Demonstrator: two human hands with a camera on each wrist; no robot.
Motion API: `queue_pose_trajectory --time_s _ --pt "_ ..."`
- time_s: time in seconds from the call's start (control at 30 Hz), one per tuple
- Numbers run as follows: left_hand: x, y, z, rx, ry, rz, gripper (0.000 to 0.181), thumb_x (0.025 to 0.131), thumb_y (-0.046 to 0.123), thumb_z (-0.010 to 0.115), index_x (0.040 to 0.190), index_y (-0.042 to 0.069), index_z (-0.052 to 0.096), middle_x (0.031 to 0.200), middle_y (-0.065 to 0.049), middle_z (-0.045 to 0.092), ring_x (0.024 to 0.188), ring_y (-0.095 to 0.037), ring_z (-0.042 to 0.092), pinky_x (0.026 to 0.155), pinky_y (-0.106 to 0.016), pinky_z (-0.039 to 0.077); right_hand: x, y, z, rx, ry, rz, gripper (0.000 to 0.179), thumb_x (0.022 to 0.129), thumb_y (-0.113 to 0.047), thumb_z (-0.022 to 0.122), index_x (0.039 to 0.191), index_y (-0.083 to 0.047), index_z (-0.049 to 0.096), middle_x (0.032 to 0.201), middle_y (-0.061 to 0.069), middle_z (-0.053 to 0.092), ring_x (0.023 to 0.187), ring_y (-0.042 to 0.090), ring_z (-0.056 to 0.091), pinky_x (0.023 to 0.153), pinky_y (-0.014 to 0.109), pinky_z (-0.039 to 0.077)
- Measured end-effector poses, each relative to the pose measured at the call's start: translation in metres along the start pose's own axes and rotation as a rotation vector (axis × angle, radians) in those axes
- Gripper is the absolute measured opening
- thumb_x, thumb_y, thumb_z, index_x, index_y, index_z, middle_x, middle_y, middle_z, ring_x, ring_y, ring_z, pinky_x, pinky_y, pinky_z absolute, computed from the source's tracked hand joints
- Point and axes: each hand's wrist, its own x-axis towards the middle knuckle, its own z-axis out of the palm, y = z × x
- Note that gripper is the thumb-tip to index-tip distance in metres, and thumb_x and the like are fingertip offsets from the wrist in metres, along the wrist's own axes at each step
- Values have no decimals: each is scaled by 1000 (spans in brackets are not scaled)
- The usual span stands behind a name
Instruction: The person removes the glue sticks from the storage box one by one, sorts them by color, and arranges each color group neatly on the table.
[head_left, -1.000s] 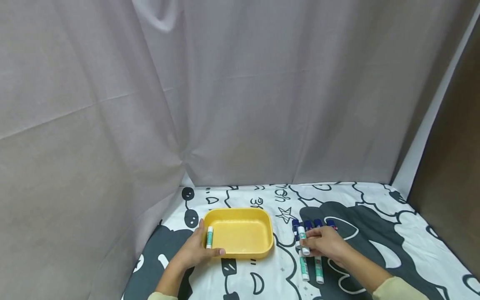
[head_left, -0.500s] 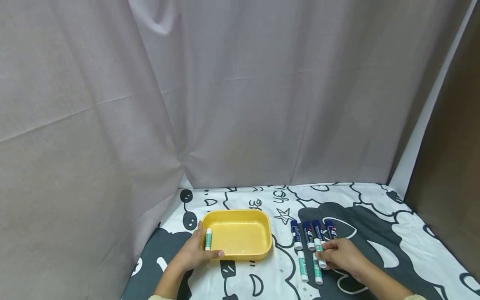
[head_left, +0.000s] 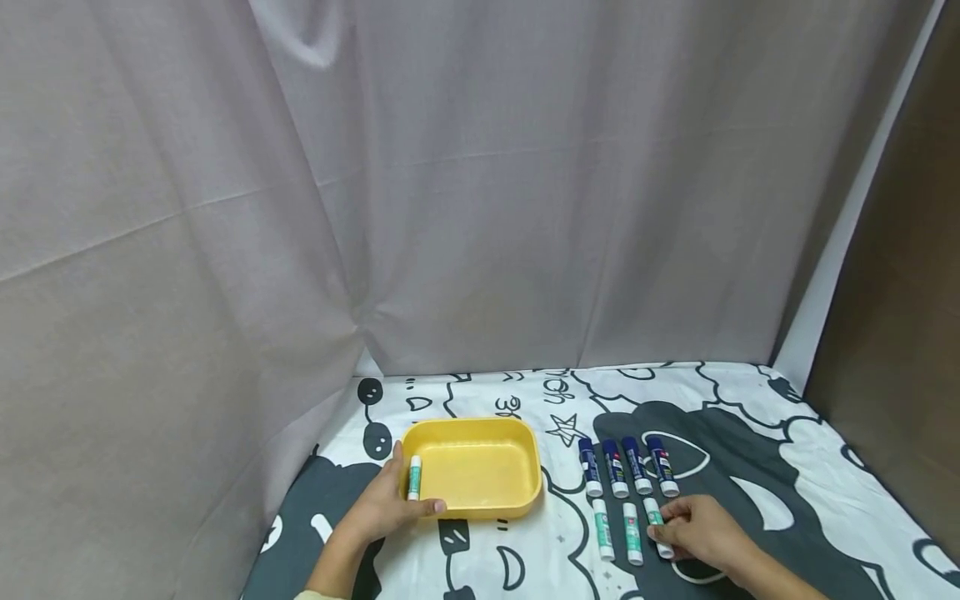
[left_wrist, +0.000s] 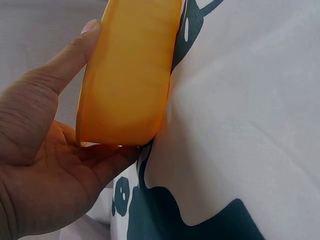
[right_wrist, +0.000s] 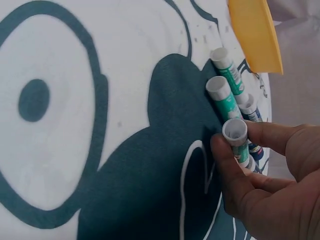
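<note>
My right hand [head_left: 705, 529] pinches a green-and-white glue stick [head_left: 657, 527] between thumb and fingers, low over the cloth. It lines up beside two other green glue sticks [head_left: 632, 533] in the front row. Behind them lies a row of several dark blue glue sticks [head_left: 635, 464] with white ends. In the right wrist view the held stick's round white end [right_wrist: 235, 130] faces the camera. My left hand [head_left: 386, 504] grips the left end of a yellow tray [head_left: 538, 467], thumb at the front rim. One more green glue stick [head_left: 415, 477] lies inside the tray along its left wall.
A white cloth [head_left: 540, 550] with dark cartoon prints covers the surface. Grey curtain [head_left: 480, 208] hangs behind and at the left. A brown panel [head_left: 892, 275] stands at the right.
My right hand has carried its green glue stick rightward and toward the front, from above the left blue sticks to the right end of the front row. My left hand stays on the tray.
</note>
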Motion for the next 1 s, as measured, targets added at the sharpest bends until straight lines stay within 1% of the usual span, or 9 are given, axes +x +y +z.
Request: queue_pose_trajectory --time_s 0.13,0.3,0.43,0.53,0.63,0.77,0.9,1.0 --pt "1 0 0 -1 2 -10 149 73 46 105 178 4 7 181 -27 27 163 -51 35 133 -73 28 0 4 3 2 23 -9 36 90 -9 89 112 13 72 87 10 72 72 16 76 66 36 69" --pt "1 0 1 5 4 -28 150 72 47 105 178 5 7 180 -27 28 162 -51 37 132 -74 29 -1 7 6 -45 59 -13 39 87 -12 92 112 7 70 79 8 70 59 17 73 56 33 64" --pt "1 0 0 11 1 -27 149 73 46 105 178 5 7 180 -27 28 163 -51 36 133 -73 28 -3 7 7 -70 73 -24 41 86 -14 94 110 4 66 75 8 69 56 18 71 54 33 63" --pt "1 1 0 10 2 -25 149 73 45 105 178 5 7 180 -27 28 162 -51 36 132 -74 28 -3 5 7 -91 73 -21 42 86 -16 94 109 3 65 75 8 69 56 18 71 55 34 64" --pt "1 1 -1 10 4 -27 149 73 46 105 178 6 7 181 -27 27 163 -51 35 132 -74 28 -1 0 5 -151 70 -22 44 87 -21 94 109 2 65 77 8 68 58 19 72 56 34 62" --pt "1 1 -2 13 3 -26 149 73 46 104 178 7 7 181 -27 27 164 -51 34 133 -74 28 2 -12 0 -229 100 -83 45 87 -26 94 107 2 65 75 8 67 56 19 72 54 33 58" --pt "1 0 -1 10 -3 -34 149 73 47 104 178 7 6 181 -26 27 164 -51 34 133 -74 27 3 -27 -3 -254 127 -154 46 87 -28 94 109 2 67 74 6 66 54 20 71 53 33 55" --pt "1 0 -1 -3 -5 -27 149 73 47 104 178 6 6 181 -27 27 164 -51 34 133 -74 27 4 -41 -3 -253 123 -208 47 89 -29 92 112 3 68 75 5 65 54 21 70 54 33 52"
